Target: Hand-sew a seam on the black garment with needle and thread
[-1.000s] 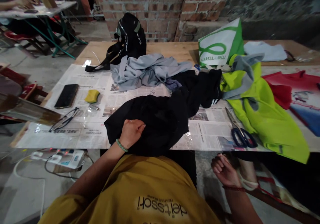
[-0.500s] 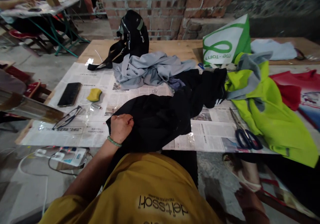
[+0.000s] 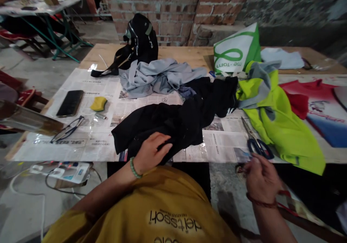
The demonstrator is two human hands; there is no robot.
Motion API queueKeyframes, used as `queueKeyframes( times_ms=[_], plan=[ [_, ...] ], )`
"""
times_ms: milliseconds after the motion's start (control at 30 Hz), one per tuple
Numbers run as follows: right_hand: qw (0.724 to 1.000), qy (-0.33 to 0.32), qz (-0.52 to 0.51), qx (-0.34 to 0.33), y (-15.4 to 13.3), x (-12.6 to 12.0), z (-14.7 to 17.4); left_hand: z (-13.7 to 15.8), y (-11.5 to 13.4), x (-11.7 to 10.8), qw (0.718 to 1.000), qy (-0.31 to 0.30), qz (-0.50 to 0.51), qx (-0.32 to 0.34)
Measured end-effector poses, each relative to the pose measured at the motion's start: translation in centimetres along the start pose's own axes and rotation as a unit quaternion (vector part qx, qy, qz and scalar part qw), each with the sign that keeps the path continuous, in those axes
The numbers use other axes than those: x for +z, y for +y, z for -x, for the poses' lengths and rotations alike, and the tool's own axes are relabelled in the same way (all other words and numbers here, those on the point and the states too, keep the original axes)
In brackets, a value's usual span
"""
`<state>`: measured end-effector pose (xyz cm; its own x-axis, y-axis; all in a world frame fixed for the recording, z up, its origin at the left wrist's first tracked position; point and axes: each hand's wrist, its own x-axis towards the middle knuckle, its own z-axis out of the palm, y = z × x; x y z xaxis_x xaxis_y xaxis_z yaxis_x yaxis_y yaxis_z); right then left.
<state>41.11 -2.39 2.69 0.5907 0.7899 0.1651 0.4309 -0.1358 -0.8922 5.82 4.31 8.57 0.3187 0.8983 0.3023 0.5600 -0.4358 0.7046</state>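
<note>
My left hand, a green bead bracelet at its wrist, lies on the near edge of a black garment. Its fingers are stretched out, slightly bent, resting on the cloth. My right hand, with a reddish band at the wrist, is raised at the table's front edge. Its thumb and forefinger are pinched together; whatever they hold is too small to make out. Just beyond that hand lie scissors with dark blue handles, beside a yellow-green garment.
Newspaper covers the table. On the left are a phone, a yellow sponge, glasses and a bottle. Behind are grey cloth, a black bag and a white-green bag. A power strip sits below.
My left hand has let go of the black garment's left edge and moved right, fingers opening out. My right hand has risen from low beside my lap to the table's front edge.
</note>
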Motion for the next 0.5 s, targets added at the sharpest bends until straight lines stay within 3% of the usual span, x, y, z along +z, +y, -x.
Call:
queueKeyframes(
  times_ms=[100, 200, 267, 333, 433, 500],
  plan=[
    [0.982, -0.030, 0.012, -0.187, -5.6, 3.8, 0.1, 0.1, 0.5, 2.4, 0.998, -0.054, 0.004, -0.039],
    [0.952, -0.091, -0.031, -0.292, -10.4, 7.8, 0.1, 0.3, 0.6, 3.6, 0.986, -0.128, -0.075, -0.070],
    [0.916, -0.148, -0.036, -0.371, -13.4, 10.7, -0.1, 0.6, 0.7, 3.9, 0.973, -0.173, -0.131, -0.074],
    [0.846, -0.236, -0.024, -0.477, -15.8, 13.6, -0.3, 1.1, 0.6, 4.0, 0.964, -0.201, -0.166, -0.058],
    [0.715, -0.346, 0.036, -0.606, -17.7, 17.3, -0.8, 1.9, 0.3, 3.5, 0.964, -0.204, -0.170, -0.024],
    [0.659, -0.377, 0.086, -0.645, -17.4, 18.5, -1.6, 2.2, -0.2, 2.8, 0.976, -0.170, -0.129, -0.032]
  ],
)
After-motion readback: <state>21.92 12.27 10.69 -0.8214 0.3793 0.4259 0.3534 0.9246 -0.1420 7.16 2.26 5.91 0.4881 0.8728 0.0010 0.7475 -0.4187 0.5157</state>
